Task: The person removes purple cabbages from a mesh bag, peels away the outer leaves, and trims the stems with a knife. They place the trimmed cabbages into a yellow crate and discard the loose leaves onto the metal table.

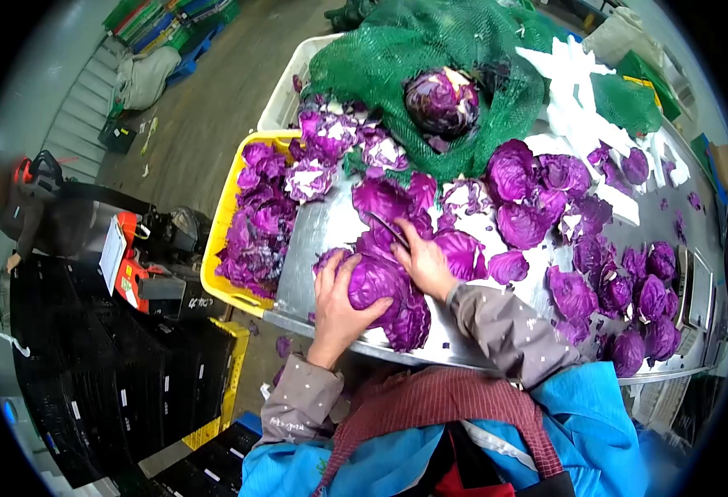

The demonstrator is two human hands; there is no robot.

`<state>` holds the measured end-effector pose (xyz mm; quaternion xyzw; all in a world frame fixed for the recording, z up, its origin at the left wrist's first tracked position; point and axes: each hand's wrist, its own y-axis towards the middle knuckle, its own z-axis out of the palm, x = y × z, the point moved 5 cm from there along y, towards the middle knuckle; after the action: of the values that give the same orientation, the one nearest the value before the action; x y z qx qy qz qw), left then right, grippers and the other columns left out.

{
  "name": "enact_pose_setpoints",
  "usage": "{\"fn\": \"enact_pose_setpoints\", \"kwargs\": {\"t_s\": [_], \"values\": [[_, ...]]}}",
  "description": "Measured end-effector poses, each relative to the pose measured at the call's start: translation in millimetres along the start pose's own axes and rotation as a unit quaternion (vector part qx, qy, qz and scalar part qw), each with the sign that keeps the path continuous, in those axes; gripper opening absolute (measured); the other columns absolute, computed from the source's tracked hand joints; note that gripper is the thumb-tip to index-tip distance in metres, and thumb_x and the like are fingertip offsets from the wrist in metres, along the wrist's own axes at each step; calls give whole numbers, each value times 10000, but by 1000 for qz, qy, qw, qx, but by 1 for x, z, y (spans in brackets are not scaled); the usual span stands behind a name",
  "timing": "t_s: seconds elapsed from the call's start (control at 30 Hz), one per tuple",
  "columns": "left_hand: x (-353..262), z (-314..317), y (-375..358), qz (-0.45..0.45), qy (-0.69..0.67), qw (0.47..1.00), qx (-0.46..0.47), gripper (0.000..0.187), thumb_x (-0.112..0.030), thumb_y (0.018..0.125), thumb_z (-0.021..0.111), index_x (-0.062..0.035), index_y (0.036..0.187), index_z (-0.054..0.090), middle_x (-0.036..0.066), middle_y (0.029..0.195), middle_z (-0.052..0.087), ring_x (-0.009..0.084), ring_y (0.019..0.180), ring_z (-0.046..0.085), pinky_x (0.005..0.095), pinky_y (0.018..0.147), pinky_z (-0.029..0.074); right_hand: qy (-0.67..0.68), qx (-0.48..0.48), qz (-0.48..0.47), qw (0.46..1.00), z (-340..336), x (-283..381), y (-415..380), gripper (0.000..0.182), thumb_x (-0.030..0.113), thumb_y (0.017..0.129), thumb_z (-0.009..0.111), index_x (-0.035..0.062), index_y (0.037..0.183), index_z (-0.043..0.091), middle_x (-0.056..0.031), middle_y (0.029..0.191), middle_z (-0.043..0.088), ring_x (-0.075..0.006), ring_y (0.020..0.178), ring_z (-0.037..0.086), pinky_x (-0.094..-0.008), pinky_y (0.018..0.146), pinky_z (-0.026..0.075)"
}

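On the metal table, my left hand is wrapped over the near side of a purple cabbage, thumb and fingers spread around it. Just right of and above it, my right hand is closed on the handle of a knife, whose dark blade points up and left. Loose purple leaves lie beyond the knife. More outer leaves sit under and beside the held cabbage.
A yellow crate of leaves stands at the left edge, a white crate behind it. Green netting holds a cabbage. Trimmed cabbages and a scale are right. A person is far left, beside black crates.
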<state>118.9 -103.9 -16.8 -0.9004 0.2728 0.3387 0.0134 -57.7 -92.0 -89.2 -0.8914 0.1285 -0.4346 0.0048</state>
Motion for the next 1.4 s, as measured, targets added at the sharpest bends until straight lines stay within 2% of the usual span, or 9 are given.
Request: {"fn": "enact_pose_setpoints", "kwargs": {"t_s": [0.27,0.4,0.57,0.67,0.83,1.07,1.2,1.27,1.4], "values": [[38,-3,-36,-58,-155,986,-15,830,-230,557,845,-58,1269,453,168,1274,425,341,1219,415,418,1031,346,112,81,-99,986,-10,25,-15,581,380,867,606,35,1305,444,-260,1098,601,-354,1036,600,-405,853,476],[46,-2,-35,-77,-197,977,-25,782,-206,580,829,-42,1258,475,154,1249,460,301,1199,444,391,1025,354,107,42,-16,993,4,3,-17,443,263,841,637,-10,1174,535,-222,882,645,-370,806,632,-413,727,487],[57,20,-60,-281,-740,610,-25,647,-349,840,635,-72,1358,364,124,1319,459,272,1215,464,455,1057,359,144,-47,12,988,-92,8,3,347,168,808,653,-29,1086,588,-155,833,656,-229,744,627,-363,692,489],[49,20,-53,-261,-792,550,-46,612,-419,896,547,-94,1375,351,125,1358,427,284,1251,431,473,1054,358,90,-103,-31,990,-145,32,10,535,222,775,711,-13,1215,520,-178,998,642,-252,897,625,-356,797,491],[18,24,-34,-266,-787,556,-13,665,-543,894,470,-109,1381,343,135,1345,442,298,1202,485,479,989,433,9,-19,-270,963,-104,109,-39,832,384,660,790,83,1337,411,-175,1221,509,-327,1086,550,-398,918,463],[5,40,-41,-241,-795,553,55,585,-468,937,447,-101,1378,337,118,1354,433,263,1240,449,443,1042,384,-36,-15,-330,943,-98,107,-52,271,86,732,703,47,995,649,-68,879,582,-251,752,616,-331,645,511],[6,44,-45,-282,-764,579,52,619,-469,908,504,-121,1386,323,116,1366,414,284,1254,429,474,1047,375,-74,-231,-256,936,-126,42,-17,214,102,747,671,81,957,641,-66,911,612,-239,708,629,-335,613,509],[5,44,-46,-301,-753,584,29,692,-533,853,545,-105,1366,363,128,1342,445,308,1219,465,486,1007,414,3,-123,31,992,-160,1,2,287,151,777,682,69,1046,629,-103,920,629,-243,731,633,-342,655,510],[-7,43,-38,-307,-778,547,29,741,-657,835,452,-157,1372,351,144,1355,405,335,1192,485,548,918,479,51,4,-229,972,-130,62,-40,944,353,635,817,55,1395,344,-175,1260,485,-296,1189,484,-392,1017,398]]}}
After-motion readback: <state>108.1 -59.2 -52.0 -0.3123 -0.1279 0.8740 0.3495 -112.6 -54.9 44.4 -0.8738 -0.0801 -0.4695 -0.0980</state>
